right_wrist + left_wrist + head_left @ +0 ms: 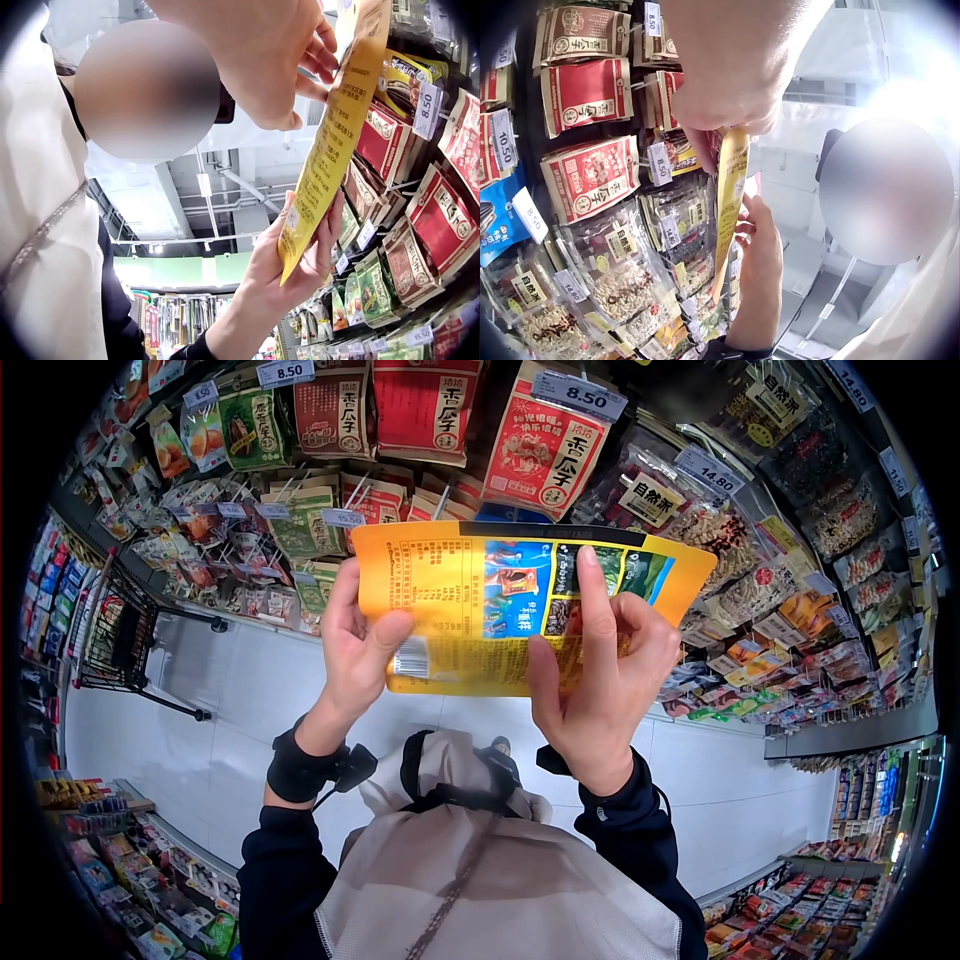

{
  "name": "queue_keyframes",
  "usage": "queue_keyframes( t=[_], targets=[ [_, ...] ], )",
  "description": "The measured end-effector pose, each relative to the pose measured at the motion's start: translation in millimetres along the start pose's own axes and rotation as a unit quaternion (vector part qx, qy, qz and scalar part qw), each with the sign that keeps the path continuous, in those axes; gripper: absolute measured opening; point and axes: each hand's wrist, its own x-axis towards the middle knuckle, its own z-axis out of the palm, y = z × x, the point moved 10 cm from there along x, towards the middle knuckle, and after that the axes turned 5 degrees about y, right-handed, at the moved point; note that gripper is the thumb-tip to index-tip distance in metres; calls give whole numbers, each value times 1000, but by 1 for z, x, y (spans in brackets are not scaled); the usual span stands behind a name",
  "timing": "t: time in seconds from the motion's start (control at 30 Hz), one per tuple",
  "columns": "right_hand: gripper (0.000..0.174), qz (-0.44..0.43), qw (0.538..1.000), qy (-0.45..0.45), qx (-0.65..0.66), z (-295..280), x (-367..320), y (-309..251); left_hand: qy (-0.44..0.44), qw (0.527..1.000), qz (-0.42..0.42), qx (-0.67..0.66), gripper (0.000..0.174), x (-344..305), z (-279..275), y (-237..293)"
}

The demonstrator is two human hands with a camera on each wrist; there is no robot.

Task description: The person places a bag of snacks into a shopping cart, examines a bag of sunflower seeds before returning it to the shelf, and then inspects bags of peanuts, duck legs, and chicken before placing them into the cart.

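A yellow snack bag, its printed back with a barcode and small pictures facing up, is held in front of the chest. My left hand grips its left end, thumb on the printed face and fingers behind. The right hand is over the bag's right half, index finger stretched across the pictures and the thumb lower down, the other fingers bent. In the right wrist view, the right fingertips are right at the bag's printed face, all on that one side. Seen edge-on in the left wrist view, the bag looks thin and nearly flat.
Racks of hanging snack packets with price tags stand just beyond the bag. A shopping cart is at the left on the pale floor. More stocked shelves are behind on both sides.
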Motion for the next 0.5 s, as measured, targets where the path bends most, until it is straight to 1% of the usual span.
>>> queue_keyframes(
  t=[0.17, 0.27, 0.33, 0.37, 0.4, 0.43, 0.47, 0.5],
  targets=[
    [60, 1, 1000, 2, -3, 0, 0, 0, 4, 1000, 7, 2, 53, 0, -1, 0],
    [65, 1, 1000, -22, -8, 2, -1, 0, 9, 1000, 4, 2, 51, -1, -1, 0],
    [68, 12, 997, -12, 79, 6, 0, 6, 17, 1000, 3, 6, 49, 0, -1, 0],
    [69, 18, 992, -6, 123, 6, 0, 9, 29, 999, -12, -8, 48, 0, -5, -5],
    [72, 20, 990, -30, 136, 5, 1, 16, 42, 999, -25, -21, 46, 0, -9, -11],
    [64, 63, 979, 3, 192, -5, 0, 35, 55, 997, -37, -35, 45, 1, -13, -15],
    [55, 67, 973, 64, 212, -24, 6, 52, 62, 995, -59, -60, 44, 2, -15, -20],
    [45, 96, 967, 142, 187, -40, 6, 74, 68, 991, -81, -84, 43, 0, -18, -24]
  ],
)
